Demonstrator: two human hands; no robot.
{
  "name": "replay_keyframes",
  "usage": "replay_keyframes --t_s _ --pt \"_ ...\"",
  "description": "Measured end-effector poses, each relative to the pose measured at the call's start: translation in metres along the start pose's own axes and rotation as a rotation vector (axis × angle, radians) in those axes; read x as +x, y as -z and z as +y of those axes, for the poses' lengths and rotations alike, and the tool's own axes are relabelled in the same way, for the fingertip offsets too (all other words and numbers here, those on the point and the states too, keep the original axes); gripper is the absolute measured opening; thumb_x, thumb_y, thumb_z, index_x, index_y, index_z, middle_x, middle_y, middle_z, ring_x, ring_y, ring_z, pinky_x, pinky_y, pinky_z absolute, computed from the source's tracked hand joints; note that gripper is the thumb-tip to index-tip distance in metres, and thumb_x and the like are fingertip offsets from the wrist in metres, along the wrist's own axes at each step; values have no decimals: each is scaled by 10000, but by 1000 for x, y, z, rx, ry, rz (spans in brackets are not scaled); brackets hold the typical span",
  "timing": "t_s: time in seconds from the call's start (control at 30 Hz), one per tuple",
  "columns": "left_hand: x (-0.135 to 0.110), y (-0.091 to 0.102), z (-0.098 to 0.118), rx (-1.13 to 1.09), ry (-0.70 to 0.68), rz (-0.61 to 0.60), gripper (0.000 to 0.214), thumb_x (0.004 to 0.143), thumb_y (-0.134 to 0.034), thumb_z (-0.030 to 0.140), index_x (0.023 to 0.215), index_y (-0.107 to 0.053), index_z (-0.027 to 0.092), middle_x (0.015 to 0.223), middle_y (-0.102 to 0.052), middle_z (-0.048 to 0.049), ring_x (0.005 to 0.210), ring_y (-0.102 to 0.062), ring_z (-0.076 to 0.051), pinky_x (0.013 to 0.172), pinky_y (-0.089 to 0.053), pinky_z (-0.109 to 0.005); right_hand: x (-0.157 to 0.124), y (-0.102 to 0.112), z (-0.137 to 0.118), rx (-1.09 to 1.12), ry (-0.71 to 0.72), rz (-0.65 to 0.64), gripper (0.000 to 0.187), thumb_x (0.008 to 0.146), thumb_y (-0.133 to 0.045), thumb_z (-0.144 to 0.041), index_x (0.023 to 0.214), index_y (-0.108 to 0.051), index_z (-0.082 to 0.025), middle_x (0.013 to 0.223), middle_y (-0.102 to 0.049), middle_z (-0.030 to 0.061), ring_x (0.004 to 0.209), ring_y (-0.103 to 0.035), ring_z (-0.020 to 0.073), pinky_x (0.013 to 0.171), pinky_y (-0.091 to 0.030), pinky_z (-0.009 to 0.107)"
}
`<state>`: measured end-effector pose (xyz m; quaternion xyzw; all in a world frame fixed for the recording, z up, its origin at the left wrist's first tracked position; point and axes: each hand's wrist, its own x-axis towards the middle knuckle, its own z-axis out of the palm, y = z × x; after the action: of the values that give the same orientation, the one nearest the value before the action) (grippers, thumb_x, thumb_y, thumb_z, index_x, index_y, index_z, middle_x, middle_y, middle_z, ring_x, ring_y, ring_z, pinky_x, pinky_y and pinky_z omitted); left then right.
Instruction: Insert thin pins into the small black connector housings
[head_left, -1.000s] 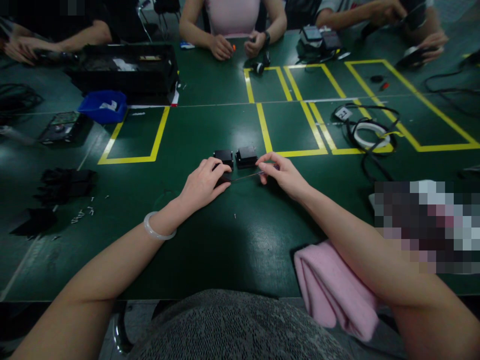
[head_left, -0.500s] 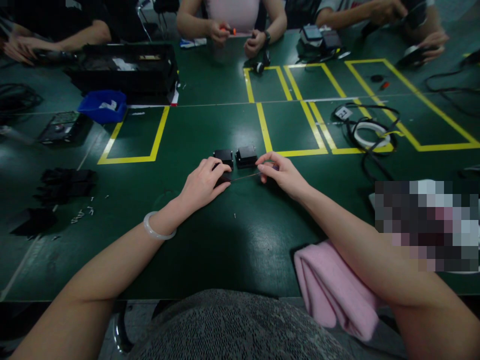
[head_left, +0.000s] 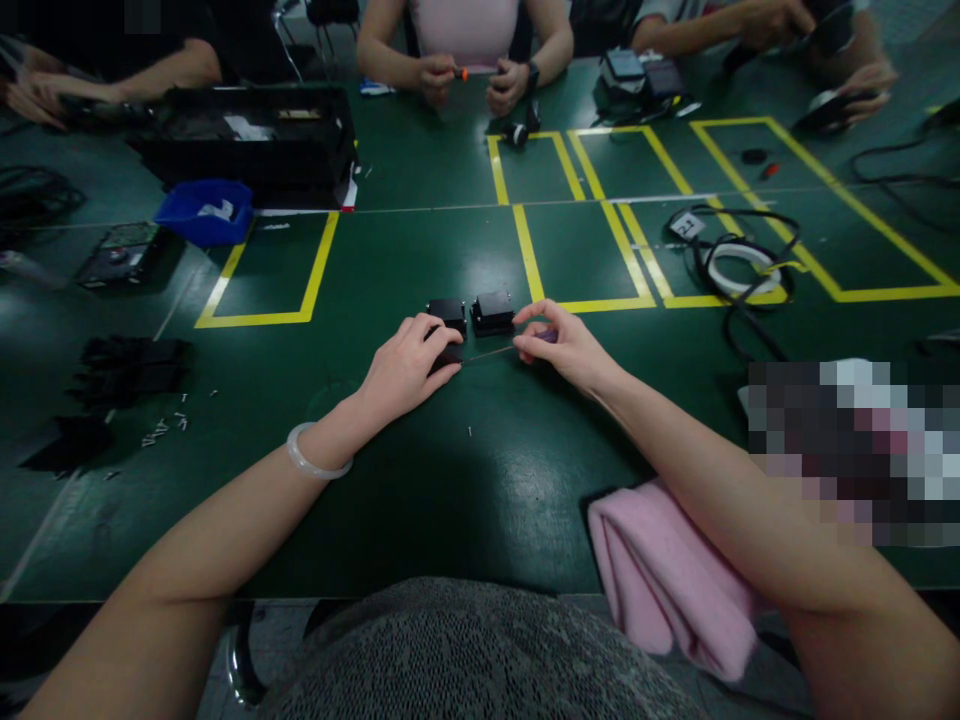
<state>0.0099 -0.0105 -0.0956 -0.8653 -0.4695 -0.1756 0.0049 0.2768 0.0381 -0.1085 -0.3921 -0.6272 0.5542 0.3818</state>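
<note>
My left hand (head_left: 412, 363) is closed round a small black block (head_left: 449, 357) on the table, and its fingers hide much of the block. A screwdriver (head_left: 549, 337) with a dark purple handle is pinched in my right hand (head_left: 559, 340). Its thin shaft runs left, with the tip at the block's right side. Just beyond my fingers stand two similar black blocks, a left one (head_left: 448, 313) and a right one (head_left: 493, 312). A single screw (head_left: 470, 431) lies nearer to me on the green table (head_left: 517, 520).
Loose screws (head_left: 161, 430) and black parts (head_left: 135, 370) lie at left. A blue bin (head_left: 206, 212) stands by a long black case (head_left: 247, 150). Coiled cable (head_left: 742, 265) is at right, a pink cloth (head_left: 667, 570) at the front edge. Several people work across the table.
My right hand has turned slightly on the screwdriver, and more of the handle shows. My left hand and the black blocks stay in place.
</note>
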Motion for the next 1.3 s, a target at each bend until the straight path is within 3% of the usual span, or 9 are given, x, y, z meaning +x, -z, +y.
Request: replay_keyframes --t_s 0.27,0.6,0.93,1.3 --pt "0 0 1 -1 8 -14 303 988 -692 216 1283 -636 173 1291 -649 -150 1178 -637 -310 918 -600 -439 -5 -3 -5 -60 -4 23 224 949 -733 -396 987 -603 -218 546 -549 -85 534 -532 122 610 -429 278" --pt "1 1 0 0 5 -7 300 984 -696 210 1275 -633 175 1292 -654 -147 1160 -646 -298 899 -608 -429 -1 -2 -2 -10 -2 47 291 786 -840 -356 876 -593 -230 644 -620 -55 612 -583 130 653 -484 297" --pt "1 0 1 0 20 -11 287 987 -685 212 1268 -630 192 1300 -652 -136 1179 -640 -296 919 -606 -431 -5 -4 -6 -73 -11 42 285 880 -809 -403 816 -605 -215 596 -604 -40 593 -571 127 656 -449 277" --pt "1 1 0 -2 8 -17 308 985 -699 208 1284 -636 166 1301 -648 -156 1177 -638 -308 917 -607 -440 -2 -1 -6 -23 -12 10 259 820 -845 -350 831 -624 -217 679 -656 -25 646 -606 137 699 -506 301"
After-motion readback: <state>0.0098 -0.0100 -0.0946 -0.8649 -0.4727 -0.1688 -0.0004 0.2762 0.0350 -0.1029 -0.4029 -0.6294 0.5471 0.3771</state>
